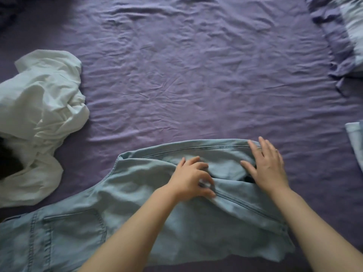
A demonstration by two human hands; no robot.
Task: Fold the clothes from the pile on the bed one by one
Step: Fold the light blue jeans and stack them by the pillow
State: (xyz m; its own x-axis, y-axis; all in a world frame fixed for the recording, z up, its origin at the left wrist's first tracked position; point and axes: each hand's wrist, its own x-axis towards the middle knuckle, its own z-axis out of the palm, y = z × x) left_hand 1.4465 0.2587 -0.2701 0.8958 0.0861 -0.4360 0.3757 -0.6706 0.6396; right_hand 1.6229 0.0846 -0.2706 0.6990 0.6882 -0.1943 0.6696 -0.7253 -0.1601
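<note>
We see a light blue denim garment spread across the near edge of the purple bed sheet, its stitched pocket at lower left; we cannot tell whether the pocket holds anything. Our left hand has its fingers curled into a raised fold of the denim, gripping it, while our right hand lies flat with fingers spread, pressing the garment's far seam. A crumpled white garment lies at the left, apart from the denim, and pale blue cloth shows at the right edge.
</note>
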